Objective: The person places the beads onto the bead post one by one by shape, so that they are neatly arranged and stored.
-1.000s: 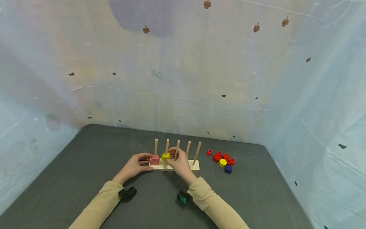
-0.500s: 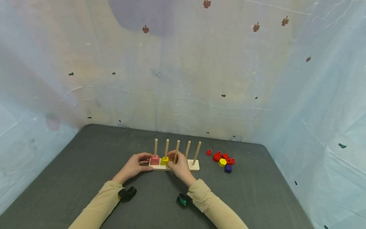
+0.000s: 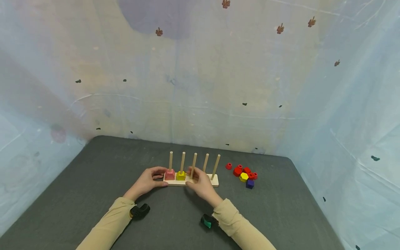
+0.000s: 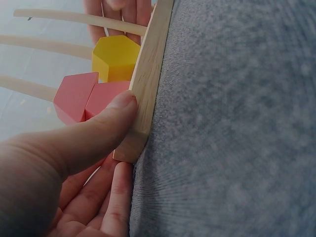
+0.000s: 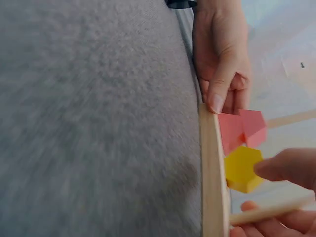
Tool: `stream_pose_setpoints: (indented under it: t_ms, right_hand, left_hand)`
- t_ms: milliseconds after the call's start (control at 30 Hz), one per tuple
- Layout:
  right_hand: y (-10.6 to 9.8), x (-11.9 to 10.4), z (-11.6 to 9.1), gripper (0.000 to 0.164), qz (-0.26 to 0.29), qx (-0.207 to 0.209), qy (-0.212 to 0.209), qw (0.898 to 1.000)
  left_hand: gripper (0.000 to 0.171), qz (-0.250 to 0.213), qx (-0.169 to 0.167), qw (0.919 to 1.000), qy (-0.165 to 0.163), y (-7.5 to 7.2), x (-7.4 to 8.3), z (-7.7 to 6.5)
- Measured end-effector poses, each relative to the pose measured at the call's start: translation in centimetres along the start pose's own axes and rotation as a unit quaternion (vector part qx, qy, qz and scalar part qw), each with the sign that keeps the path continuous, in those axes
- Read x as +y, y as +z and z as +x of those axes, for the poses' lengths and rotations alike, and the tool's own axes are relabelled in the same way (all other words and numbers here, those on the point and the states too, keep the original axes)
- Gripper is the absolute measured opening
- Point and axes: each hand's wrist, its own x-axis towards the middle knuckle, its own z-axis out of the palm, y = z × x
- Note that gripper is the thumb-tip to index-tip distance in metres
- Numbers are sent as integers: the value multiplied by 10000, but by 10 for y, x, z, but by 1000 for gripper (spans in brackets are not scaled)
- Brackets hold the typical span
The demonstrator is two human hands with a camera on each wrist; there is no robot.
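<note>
A wooden peg board [image 3: 214, 182] with several upright pegs lies on the table in the head view. My left hand [image 3: 145, 182] grips its left end, the thumb [image 4: 106, 123] along the front edge and the other fingers behind. Two stacked pink blocks [image 3: 169, 175] sit on the leftmost peg, just inside that hand. On the second peg a yellow hexagonal block [image 3: 180, 176] rests low against the board. My right hand [image 3: 203, 184] is just right of it, around the middle peg, thumb and fingers spread with nothing held. In the right wrist view the thumb [image 5: 289, 168] overlaps the yellow block.
Right of the board lies a loose group of red blocks [image 3: 237, 171], with another yellow hexagonal block [image 3: 244, 177] and a dark blue block [image 3: 249, 184]. A single red piece [image 3: 228, 166] lies nearer the board. A pale curtain [image 3: 200, 86] surrounds the dark table [image 3: 175, 218].
The yellow block has slid down the second peg onto the board. My right hand has let go of it and drawn a little to the right. The left hand has stayed put.
</note>
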Motion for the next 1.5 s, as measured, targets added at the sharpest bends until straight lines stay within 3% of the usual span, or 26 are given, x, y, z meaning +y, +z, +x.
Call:
stream_pose_setpoints:
  t_ms: [200,433,800,1167,1500]
  right_hand:
    - [-17,0,-15,60,-321,-342,100,9988]
    - [-41,6,-37,55,-173,-410,-85,9990]
    - [-93,15,-58,51,-492,-69,66,9987]
    - [-154,27,-47,48,-1104,539,-128,9923]
    - [-180,47,-31,45,-1705,174,70,9852]
  left_hand:
    - [58,-1,27,9995,-314,0,4,2]
    - [57,-48,8,9987,-503,0,6,3]
    - [58,-88,4,9989,-464,-3,5,-1]
    - [59,-161,-34,9989,-432,-2,3,0]
    - [59,-97,-20,9987,-509,1,6,0]
